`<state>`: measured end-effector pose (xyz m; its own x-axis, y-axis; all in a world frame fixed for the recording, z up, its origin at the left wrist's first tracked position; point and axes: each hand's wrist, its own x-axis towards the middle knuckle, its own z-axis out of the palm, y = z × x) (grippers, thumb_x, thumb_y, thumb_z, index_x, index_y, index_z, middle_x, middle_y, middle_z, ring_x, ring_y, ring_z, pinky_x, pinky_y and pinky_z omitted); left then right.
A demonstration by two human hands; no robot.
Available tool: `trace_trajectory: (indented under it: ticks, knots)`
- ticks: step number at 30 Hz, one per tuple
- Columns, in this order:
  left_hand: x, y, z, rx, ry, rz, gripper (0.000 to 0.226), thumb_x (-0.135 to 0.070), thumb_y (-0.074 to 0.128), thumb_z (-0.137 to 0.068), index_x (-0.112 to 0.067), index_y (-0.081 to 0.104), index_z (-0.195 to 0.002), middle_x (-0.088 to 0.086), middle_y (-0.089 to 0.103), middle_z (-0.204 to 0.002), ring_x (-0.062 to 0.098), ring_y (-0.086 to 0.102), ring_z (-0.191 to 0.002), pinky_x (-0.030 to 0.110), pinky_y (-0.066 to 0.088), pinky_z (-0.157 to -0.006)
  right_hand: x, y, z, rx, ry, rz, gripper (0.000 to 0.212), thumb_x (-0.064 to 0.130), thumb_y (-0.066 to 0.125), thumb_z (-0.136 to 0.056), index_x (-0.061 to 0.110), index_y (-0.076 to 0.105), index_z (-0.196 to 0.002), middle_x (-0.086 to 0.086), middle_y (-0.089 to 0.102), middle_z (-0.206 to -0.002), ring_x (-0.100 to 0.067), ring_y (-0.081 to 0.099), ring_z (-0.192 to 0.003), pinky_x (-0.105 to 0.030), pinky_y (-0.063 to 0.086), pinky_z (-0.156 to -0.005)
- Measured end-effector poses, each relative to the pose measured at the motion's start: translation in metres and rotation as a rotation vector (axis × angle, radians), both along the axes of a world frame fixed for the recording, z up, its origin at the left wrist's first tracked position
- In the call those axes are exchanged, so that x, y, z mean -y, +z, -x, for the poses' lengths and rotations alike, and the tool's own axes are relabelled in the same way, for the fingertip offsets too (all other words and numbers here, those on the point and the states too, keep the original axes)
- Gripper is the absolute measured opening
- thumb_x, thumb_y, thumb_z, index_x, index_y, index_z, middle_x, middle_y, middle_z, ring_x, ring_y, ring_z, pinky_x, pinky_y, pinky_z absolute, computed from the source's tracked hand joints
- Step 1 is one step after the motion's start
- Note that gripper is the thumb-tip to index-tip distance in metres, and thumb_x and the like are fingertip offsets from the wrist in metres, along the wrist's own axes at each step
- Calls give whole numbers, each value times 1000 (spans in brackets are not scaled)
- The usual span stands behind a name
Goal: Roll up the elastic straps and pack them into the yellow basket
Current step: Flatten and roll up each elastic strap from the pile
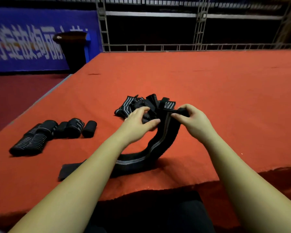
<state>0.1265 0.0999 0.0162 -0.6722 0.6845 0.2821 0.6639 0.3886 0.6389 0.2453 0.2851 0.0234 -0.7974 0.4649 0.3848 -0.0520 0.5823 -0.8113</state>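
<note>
Head view: both hands, left point(138, 122) and right point(192, 118), pinch a black grey-striped strap point(160, 143); rolled straps point(54, 132), perhaps six, lie left.

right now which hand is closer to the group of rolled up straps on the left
Left. The left hand is nearer the rolled straps, which lie off to its left; the right hand is farther right, pinching the strap.
</note>
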Motion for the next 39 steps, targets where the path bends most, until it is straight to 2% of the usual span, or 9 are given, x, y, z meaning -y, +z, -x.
trace_trajectory:
  ticks: [3, 6, 11, 18, 21, 24, 30, 36, 39]
  knots:
    - [-2, 50, -4, 162, -95, -238, 22, -51, 58, -93, -36, 61, -109, -20, 68, -97, -1, 64, -91, 24, 50, -77, 18, 46, 10, -81, 145, 48, 15, 18, 71, -88, 26, 60, -83, 8, 62, -74, -9, 59, -67, -35, 54, -67]
    - [4, 97, -12, 167, -87, -495, 16, -31, 55, -99, -25, 67, -90, -15, 69, -71, -2, 60, -64, 18, 48, -62, 31, 86, 19, -220, 208, 41, 15, 19, 72, -88, 28, 59, -90, 15, 61, -80, -6, 58, -77, -30, 49, -76]
    - [24, 156, -31, 136, -64, -743, 19, -29, 54, -100, -21, 69, -92, -2, 75, -82, 10, 68, -75, 28, 53, -73, 56, 135, 31, -274, 341, 383, 30, 39, 68, -90, 30, 52, -114, -4, 64, -119, -17, 68, -103, -41, 57, -87]
    - [46, 205, -59, 137, -126, -890, 17, -27, 54, -98, -16, 67, -100, 12, 74, -101, 28, 70, -100, 52, 52, -96, 98, 194, 9, -438, 514, 270, 21, 30, 53, -101, 19, 68, -108, -6, 74, -107, -22, 69, -106, -39, 53, -97]
    - [55, 222, -73, 103, -143, -906, 15, -27, 50, -101, -20, 64, -103, 8, 74, -103, 25, 70, -103, 50, 51, -98, 104, 213, -1, -472, 578, 189, 21, 23, 48, -103, 19, 65, -114, -2, 74, -111, -16, 68, -108, -33, 52, -97]
    - [64, 231, -83, 75, -192, -888, 14, -26, 47, -103, -23, 59, -108, 6, 73, -106, 22, 70, -104, 46, 52, -97, 103, 224, -6, -464, 705, 186, 23, 20, 49, -102, 17, 61, -121, -7, 69, -122, -22, 63, -117, -41, 47, -105]
    - [77, 239, -100, 130, -348, -918, 17, -7, 41, -103, -15, 56, -106, 1, 72, -91, 13, 69, -88, 26, 57, -78, 103, 232, -14, -422, 931, 280, 33, 14, 49, -93, 17, 54, -125, -2, 69, -121, -20, 62, -118, -34, 49, -101]
    - [80, 221, -101, 228, -394, -918, 24, -2, 38, -102, -15, 58, -109, 4, 73, -101, 18, 69, -99, 28, 55, -86, 108, 216, -11, -414, 793, 226, 35, 29, 54, -95, 14, 58, -127, -12, 65, -128, -32, 58, -124, -57, 38, -109]
    - [83, 205, -96, 283, -380, -909, 23, -3, 39, -102, -13, 58, -112, 8, 72, -107, 22, 68, -104, 29, 55, -89, 110, 201, -8, -391, 759, 253, 30, 28, 52, -96, 13, 63, -120, -14, 67, -122, -32, 61, -117, -57, 41, -106]
